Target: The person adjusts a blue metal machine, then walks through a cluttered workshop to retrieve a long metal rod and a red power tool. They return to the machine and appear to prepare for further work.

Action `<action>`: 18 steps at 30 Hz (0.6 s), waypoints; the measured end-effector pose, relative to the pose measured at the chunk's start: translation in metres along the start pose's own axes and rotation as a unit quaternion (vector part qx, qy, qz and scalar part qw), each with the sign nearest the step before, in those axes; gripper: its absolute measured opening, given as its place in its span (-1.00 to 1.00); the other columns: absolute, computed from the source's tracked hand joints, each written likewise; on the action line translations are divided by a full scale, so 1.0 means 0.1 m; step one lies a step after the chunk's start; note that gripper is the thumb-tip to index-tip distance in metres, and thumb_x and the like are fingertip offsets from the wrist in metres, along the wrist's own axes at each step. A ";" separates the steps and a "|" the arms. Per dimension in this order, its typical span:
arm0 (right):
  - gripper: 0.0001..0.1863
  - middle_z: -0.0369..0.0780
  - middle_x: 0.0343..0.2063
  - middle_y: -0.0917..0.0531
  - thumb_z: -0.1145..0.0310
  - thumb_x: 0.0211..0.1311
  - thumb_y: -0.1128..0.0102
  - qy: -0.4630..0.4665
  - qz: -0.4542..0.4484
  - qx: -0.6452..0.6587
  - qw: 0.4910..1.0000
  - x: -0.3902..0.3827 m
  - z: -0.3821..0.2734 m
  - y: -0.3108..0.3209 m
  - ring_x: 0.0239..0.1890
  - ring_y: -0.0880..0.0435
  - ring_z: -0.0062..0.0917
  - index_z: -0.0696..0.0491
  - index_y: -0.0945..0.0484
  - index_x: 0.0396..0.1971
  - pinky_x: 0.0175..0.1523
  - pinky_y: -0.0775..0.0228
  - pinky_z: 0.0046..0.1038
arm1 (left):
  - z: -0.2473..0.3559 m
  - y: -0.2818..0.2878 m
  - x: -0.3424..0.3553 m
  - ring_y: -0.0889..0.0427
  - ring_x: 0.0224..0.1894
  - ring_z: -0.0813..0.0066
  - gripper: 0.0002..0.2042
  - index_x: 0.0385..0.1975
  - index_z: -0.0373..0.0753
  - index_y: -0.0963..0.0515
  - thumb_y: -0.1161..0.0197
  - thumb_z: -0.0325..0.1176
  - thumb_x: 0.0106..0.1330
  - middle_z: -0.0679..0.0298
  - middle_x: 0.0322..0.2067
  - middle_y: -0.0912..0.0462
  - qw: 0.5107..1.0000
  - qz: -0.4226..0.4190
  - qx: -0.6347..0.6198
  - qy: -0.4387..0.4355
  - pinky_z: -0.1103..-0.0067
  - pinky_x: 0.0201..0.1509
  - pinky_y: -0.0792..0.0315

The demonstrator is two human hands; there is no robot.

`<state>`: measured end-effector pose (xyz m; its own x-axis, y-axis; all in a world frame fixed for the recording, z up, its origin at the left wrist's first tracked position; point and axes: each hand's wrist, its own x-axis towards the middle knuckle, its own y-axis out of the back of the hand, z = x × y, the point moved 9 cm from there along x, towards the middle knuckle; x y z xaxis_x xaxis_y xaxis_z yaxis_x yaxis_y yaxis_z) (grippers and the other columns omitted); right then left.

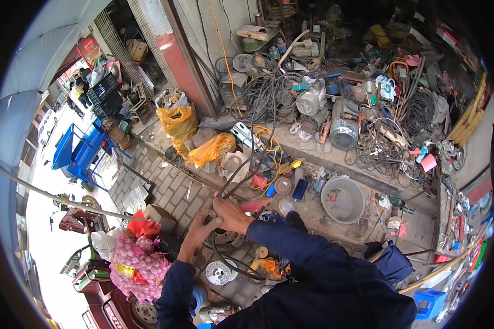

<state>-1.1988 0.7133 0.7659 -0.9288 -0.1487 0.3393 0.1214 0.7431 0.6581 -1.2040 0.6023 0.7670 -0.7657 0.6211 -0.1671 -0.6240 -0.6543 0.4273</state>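
Note:
My right hand is closed round a black cable, which rises from the fist toward the step. Just to its left, my left hand is curled against the same cable, its thumb pointing at the right hand. Below both hands the cable bends down in a loose loop. A white slotted plastic disc lies on the ground under the hands, close to that loop. The cable between the fingers is mostly hidden.
A pink net sack stands left of my left arm. Right of my hands is a grey basin. Yellow bags lean by the doorpost. Motors and tangled wires crowd the raised floor ahead. A blue machine stands outside.

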 end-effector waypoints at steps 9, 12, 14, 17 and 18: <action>-0.63 0.23 -0.39 -0.63 0.67 -0.09 -0.21 -0.119 -0.016 0.026 0.992 -0.16 0.46 -0.06 -0.24 -0.64 0.24 0.31 -0.32 -0.22 -0.12 -0.45 0.07 | -0.50 -0.35 0.18 -0.55 0.21 -0.06 -0.41 0.06 -0.26 -0.69 -0.53 -0.02 0.08 -0.23 0.08 -0.57 0.993 -0.046 0.038 0.106 0.24 0.35 -0.36; -0.64 0.19 -0.36 -0.61 0.69 -0.10 -0.19 -0.109 0.004 0.025 0.994 -0.16 0.43 -0.13 -0.20 -0.61 0.22 0.28 -0.36 -0.22 -0.09 -0.43 0.04 | -0.52 -0.29 0.24 -0.56 0.19 -0.13 -0.45 0.03 -0.28 -0.69 -0.53 -0.12 0.04 -0.25 0.10 -0.57 0.982 -0.013 0.179 0.052 0.24 0.29 -0.42; -0.64 0.14 -0.31 -0.60 0.69 -0.10 -0.18 -0.123 -0.007 0.053 0.991 -0.16 0.44 -0.18 -0.15 -0.60 0.17 0.25 -0.38 -0.22 -0.06 -0.42 -0.02 | -0.52 -0.26 0.25 -0.56 0.18 -0.16 -0.47 0.01 -0.30 -0.70 -0.51 -0.14 0.04 -0.26 0.09 -0.57 0.986 -0.007 0.164 0.020 0.24 0.27 -0.42; -0.63 0.04 -0.23 -0.58 0.68 -0.11 -0.19 -0.104 -0.014 0.158 0.982 -0.19 0.37 -0.17 -0.07 -0.58 0.02 0.22 -0.39 -0.21 0.00 -0.42 -0.12 | -0.58 -0.20 0.25 -0.56 0.14 -0.17 -0.51 -0.01 -0.31 -0.71 -0.48 -0.16 0.09 -0.26 0.06 -0.55 0.981 -0.012 0.191 0.021 0.23 0.24 -0.43; -0.67 -0.03 -0.18 -0.56 0.63 -0.04 -0.23 -0.101 -0.035 0.204 0.973 -0.20 0.38 -0.19 -0.01 -0.55 -0.09 0.17 -0.42 -0.22 0.04 -0.41 -0.20 | -0.62 -0.18 0.24 -0.58 0.10 -0.11 -0.52 0.00 -0.33 -0.68 -0.49 -0.19 0.10 -0.22 0.01 -0.58 0.972 -0.011 0.231 0.035 0.26 0.20 -0.45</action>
<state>-1.1953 0.7266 0.7211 -0.9848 -0.1071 0.1365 -0.0551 0.9389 0.3397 -1.2211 0.6024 0.7006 -0.7713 0.5921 -0.2336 -0.5160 -0.3667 0.7741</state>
